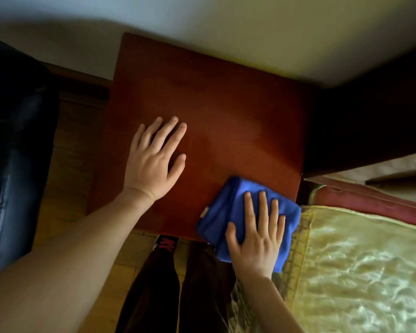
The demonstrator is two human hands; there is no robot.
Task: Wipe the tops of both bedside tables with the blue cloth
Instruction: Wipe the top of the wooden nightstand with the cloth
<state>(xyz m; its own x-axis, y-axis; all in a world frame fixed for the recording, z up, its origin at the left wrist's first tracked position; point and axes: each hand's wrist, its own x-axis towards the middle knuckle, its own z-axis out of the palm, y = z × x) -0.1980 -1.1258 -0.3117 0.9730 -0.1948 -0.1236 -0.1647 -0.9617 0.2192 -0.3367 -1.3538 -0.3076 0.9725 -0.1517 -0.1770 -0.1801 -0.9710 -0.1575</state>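
A reddish-brown wooden bedside table fills the middle of the view, its top bare. The folded blue cloth lies on the table's near right corner and hangs partly over the front edge. My right hand presses flat on the cloth with fingers spread. My left hand rests palm down on the bare wood at the table's left, fingers apart, holding nothing. Only this one bedside table is in view.
A bed with a shiny gold quilted cover and a red edge lies to the right. A dark headboard stands at the right, against the pale wall. A dark leather seat stands at the left. My legs and a shoe show below.
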